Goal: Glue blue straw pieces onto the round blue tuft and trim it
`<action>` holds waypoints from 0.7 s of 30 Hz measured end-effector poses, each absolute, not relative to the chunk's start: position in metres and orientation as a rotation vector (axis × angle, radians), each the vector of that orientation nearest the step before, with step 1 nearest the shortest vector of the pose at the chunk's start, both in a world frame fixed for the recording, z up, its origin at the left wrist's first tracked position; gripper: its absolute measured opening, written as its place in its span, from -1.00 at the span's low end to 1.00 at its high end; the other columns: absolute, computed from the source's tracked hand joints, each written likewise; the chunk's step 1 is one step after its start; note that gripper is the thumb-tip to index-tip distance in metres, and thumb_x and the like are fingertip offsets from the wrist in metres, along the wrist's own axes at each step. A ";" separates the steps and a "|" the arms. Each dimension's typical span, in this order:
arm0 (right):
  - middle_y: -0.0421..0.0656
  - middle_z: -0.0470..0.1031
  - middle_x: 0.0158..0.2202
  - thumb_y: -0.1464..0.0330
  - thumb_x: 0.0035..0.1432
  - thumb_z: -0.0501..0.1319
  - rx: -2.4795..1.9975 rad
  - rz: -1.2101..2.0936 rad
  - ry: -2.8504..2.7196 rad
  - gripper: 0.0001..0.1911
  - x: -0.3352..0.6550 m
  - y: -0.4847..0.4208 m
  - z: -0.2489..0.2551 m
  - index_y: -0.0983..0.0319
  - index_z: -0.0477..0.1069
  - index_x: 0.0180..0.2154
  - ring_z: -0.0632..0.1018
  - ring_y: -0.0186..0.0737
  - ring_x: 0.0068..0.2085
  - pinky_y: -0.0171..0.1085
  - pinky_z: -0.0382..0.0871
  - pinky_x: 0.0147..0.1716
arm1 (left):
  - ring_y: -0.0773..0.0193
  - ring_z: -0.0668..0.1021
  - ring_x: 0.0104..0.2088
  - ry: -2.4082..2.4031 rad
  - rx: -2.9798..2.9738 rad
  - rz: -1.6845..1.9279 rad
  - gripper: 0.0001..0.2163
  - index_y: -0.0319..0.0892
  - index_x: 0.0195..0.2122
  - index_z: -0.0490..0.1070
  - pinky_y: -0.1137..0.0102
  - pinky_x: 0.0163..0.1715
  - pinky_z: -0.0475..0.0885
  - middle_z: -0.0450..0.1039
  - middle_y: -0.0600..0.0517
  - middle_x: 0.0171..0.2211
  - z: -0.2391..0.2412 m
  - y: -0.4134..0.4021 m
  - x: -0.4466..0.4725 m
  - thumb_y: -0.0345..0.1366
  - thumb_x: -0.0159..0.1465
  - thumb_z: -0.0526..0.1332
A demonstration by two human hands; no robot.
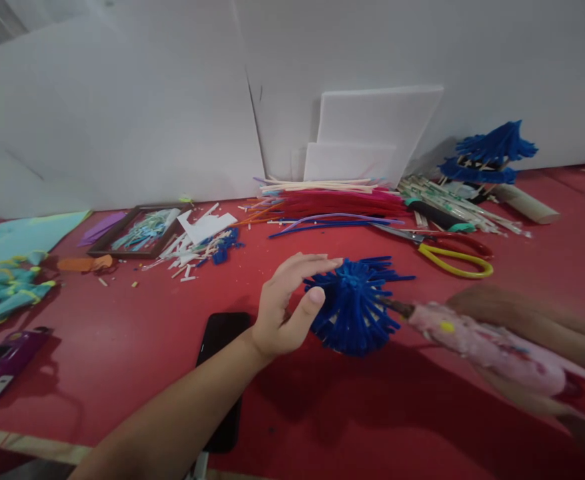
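A cone-shaped piece of blue pipe cleaners (356, 310), its strands fanning down from the top, sits on the red table. My left hand (292, 303) is beside its left side, thumb and fingers apart in a loose curve. The fingertips reach the cone's edge; whether they press on it I cannot tell. From the right, my right hand (532, 320) holds a pink glue gun (497, 353), blurred by motion. Its nozzle points at the right side of the cone. The fingers are partly hidden behind the gun. Loose blue pipe cleaners (385, 269) lie just behind the cone.
Scissors (452, 257), bundled pipe cleaners (337, 202) and a finished-looking blue-roofed model (490, 157) lie toward the back. A black phone (225, 340) is left of the cone. Farther left are paper scraps (205, 227), a brown frame (107, 252) and a purple power strip (10, 367).
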State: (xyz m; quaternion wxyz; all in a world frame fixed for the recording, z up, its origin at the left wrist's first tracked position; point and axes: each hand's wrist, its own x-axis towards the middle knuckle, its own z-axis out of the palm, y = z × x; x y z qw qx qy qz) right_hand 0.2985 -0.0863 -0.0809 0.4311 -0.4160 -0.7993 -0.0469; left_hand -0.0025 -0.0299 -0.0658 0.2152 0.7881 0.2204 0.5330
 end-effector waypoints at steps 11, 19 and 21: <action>-0.13 0.59 -0.28 0.28 0.28 0.17 -0.965 -0.203 -2.147 -0.85 0.298 -0.093 -0.068 0.09 0.40 -0.11 0.65 -0.17 -0.30 -0.24 0.57 -0.27 | 0.14 0.62 0.15 0.627 2.145 1.440 -0.71 -0.10 0.14 0.51 0.12 0.30 0.40 0.65 -0.12 0.08 -0.071 -0.031 -0.003 -0.17 0.48 0.15; -0.14 0.52 -0.40 0.36 0.23 0.16 -0.833 -0.360 -2.127 -0.93 0.289 -0.084 -0.057 0.12 0.35 -0.21 0.58 -0.24 -0.44 -0.31 0.50 -0.46 | 0.17 0.62 0.14 0.599 2.172 1.439 -0.73 -0.12 0.13 0.50 0.17 0.29 0.41 0.65 -0.13 0.06 -0.072 -0.031 0.000 -0.22 0.47 0.18; -0.17 0.51 -0.44 0.37 0.21 0.15 -0.824 -0.369 -2.149 -0.93 0.288 -0.083 -0.055 0.10 0.33 -0.23 0.57 -0.24 -0.46 -0.31 0.49 -0.49 | 0.16 0.62 0.12 0.604 2.176 1.448 -0.73 -0.11 0.13 0.51 0.14 0.27 0.44 0.65 -0.12 0.05 -0.071 -0.031 0.000 -0.22 0.47 0.17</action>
